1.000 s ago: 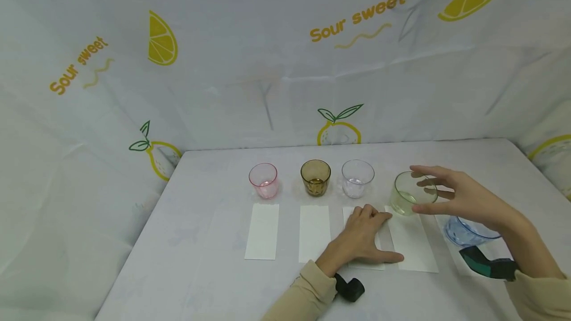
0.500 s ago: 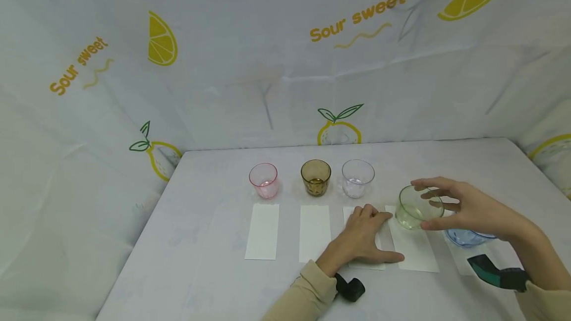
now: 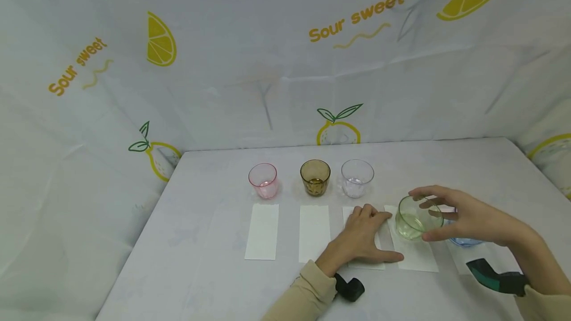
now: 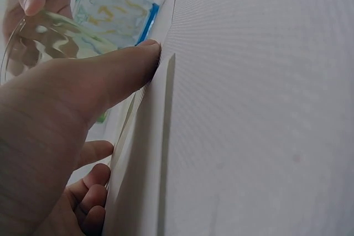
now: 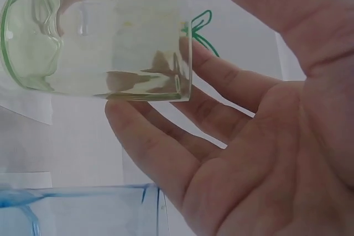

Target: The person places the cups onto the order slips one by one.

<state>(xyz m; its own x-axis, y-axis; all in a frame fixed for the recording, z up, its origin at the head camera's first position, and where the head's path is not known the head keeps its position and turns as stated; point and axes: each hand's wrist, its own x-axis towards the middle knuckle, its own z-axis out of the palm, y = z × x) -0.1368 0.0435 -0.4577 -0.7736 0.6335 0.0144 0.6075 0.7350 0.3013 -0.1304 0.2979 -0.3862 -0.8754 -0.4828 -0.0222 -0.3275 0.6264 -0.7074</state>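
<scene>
My right hand (image 3: 473, 218) holds a clear green-tinted glass (image 3: 408, 227) between thumb and fingers, over the far part of a white paper strip (image 3: 418, 257). The right wrist view shows the fingertips on the wall of this glass (image 5: 138, 42). Whether its base touches the strip I cannot tell. My left hand (image 3: 362, 236) rests with fingers and thumb spread across the neighbouring paper strip (image 3: 372, 266), its thumb reaching onto the strip under the green glass. Partly hidden behind my right hand, a blue glass (image 3: 466, 242) stands on another strip.
A pink glass (image 3: 264, 187), an amber glass (image 3: 315, 185) and a clear glass (image 3: 355, 187) stand in a row at the back. Two more strips, a left one (image 3: 261, 232) and a middle one (image 3: 314, 232), lie in front. A lemon-printed cloth (image 3: 241, 88) hangs behind the table.
My right hand has brought the green glass nearer to me and slightly right, from the strip's far edge to over it. My left hand has stayed in place.
</scene>
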